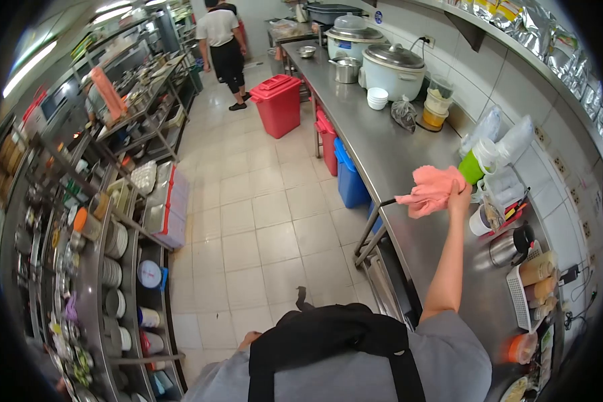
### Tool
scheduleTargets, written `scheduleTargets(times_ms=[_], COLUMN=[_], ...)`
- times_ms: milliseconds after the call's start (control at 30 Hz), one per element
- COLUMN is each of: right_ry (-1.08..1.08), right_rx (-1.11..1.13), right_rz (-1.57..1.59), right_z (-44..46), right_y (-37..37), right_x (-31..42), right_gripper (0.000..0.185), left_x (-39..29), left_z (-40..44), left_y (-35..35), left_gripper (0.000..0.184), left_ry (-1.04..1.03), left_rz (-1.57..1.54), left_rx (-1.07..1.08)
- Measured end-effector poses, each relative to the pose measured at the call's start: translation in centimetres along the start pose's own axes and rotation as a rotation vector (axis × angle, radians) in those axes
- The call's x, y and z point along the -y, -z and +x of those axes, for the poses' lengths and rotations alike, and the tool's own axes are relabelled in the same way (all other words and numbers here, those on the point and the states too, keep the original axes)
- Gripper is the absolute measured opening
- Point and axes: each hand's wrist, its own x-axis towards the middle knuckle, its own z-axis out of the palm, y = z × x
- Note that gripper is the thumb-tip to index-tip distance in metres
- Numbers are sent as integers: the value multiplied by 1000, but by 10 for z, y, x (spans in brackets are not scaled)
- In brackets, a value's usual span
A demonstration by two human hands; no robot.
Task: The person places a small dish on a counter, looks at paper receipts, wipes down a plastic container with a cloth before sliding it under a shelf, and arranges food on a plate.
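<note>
Wrapped around one bunched end of a pink cloth [427, 190], the right hand [458, 195] has its fingers closed into the folds, the arm stretched out over the steel counter [395, 144]. The rest of the cloth spills away to the left of the grip, one corner reaching toward the counter's front edge. I'd judge it light, soft and limp, with nothing in it to break; it should follow the fingers rather than push back. A gathered handful looks the surest hold, since a single corner would probably let the rest trail.

Just beyond the knuckles stands a green container [472, 169], near enough that a loose fold could brush it. To the right of the grip is a caddy with pens [510, 213]; nearer the person than the grip come a metal jug [508, 246] and a white basket of bottles [532, 285]. Farther ahead of it are a dark plastic bag [403, 114], stacked white bowls [377, 98] and a big cooker [393, 72].

Well apart, low and left of the grip, the left hand [250, 338] is mostly hidden by the body, so I can't tell whether it's curled or spread.
</note>
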Motion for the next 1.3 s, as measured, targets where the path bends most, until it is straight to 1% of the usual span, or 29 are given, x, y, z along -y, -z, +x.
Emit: scheduleTargets(times_ms=[67, 100, 133, 167, 200, 233, 300, 333, 367, 400, 433, 467, 533, 567, 600, 667, 700, 767, 800, 867, 900, 967, 1000, 1067, 1100, 1167, 1200, 1267, 1300], right_ry=[122, 126, 112, 20, -71, -83, -215, -223, -266, -308, -341, -351, -255, -190, -197, -73, -74, 106, 109, 220, 225, 220, 229, 442, 453, 545, 553, 400, 415], right_rx=[-123, -70, -73, 13, 98, 96, 94, 94, 80, 67, 13, 19, 8, -58, -57, -78, -73, -27, -18, 109, 128, 316, 334, 481, 501, 376, 397, 93, 99], right_rz=[-430, -600, -614, -584, -548, -550, -924, -922, -1060, -1196, -1157, -1151, -1064, -1046, -1040, -924, -924, -821, -820, -665, -665, -198, -200, -391, -391, -510, -511, -803, -805], right_z=[6, 0, -6, -12, -16, -21, -27, -25, -23, -18, -7, 7, 40, 60, 80, 120, 137, 161, 169, 177, 177, 171, 173, 182, 192, 212, 224, 256, 267], right_y=[-22, -30, -36, -49, -65, -84, -130, -150, -170, -191, -207, -220, -249, -269, -288, -328, -351, -398, -423, -481, -508, -557, -580, -622, -642, -686, -706, -741, -754], right_x=[-62, -77, -80, -81, -81, -90, -105, -106, -107, -106, -94, -87, -84, -93, -102, -115, -116, -120, -119, -107, -99, -81, -65, -37, -35, -32, -36, -49, -49], right_gripper=[58, 60, 60, 66, 71, 71, 76, 76, 77, 78, 77, 77, 77, 71, 71, 66, 66, 56, 56, 50, 50, 48, 48, 48, 48, 48, 48, 46, 46], left_x=[-30, -48, -71, -96, -119, -140, -178, -192, -202, -205, -203, -202, -212, -225, -229, -237, -239, -255, -264, -277, -289, -308, -321, -346, -360, -399, -426, -526, -586], left_z=[50, 74, 93, 111, 128, 141, 162, 175, 186, 199, 211, 220, 215, 208, 207, 205, 208, 223, 231, 255, 261, 289, 302, 329, 343, 369, 380, 367, 349], left_y=[33, 45, 56, 66, 79, 89, 101, 106, 110, 109, 108, 109, 117, 121, 129, 149, 159, 181, 190, 205, 213, 219, 222, 231, 238, 265, 286, 352, 386], left_gripper=[29, 29, 31, 33, 34, 36, 36, 36, 38, 36, 36, 36, 36, 32, 31, 31, 30, 30, 30, 29, 29, 28, 28, 28, 28, 27, 27, 32, 32], left_ry=[-72, -85, -78, -72, -133, -192, -205, -219, -221, -214, -222, -229, -217, -88, -37, 33, 60, 106, 119, 132, 131, 107, 87, 53, 49, 29, -114, -237, -340], left_rz=[-24, -46, -68, -89, -84, -78, -123, -176, -134, -116, -92, -66, 164, 286, 291, 204, 154, 64, 20, -78, -127, -273, -353, -469, -513, -567, -526, -616, -664], left_rx=[-19, -51, -95, -138, -141, -144, -122, -104, -56, -101, -75, -49, -11, -19, -13, -3, -5, -24, -36, -62, -70, -68, -59, -46, -48, -64, -71, 6, 10])
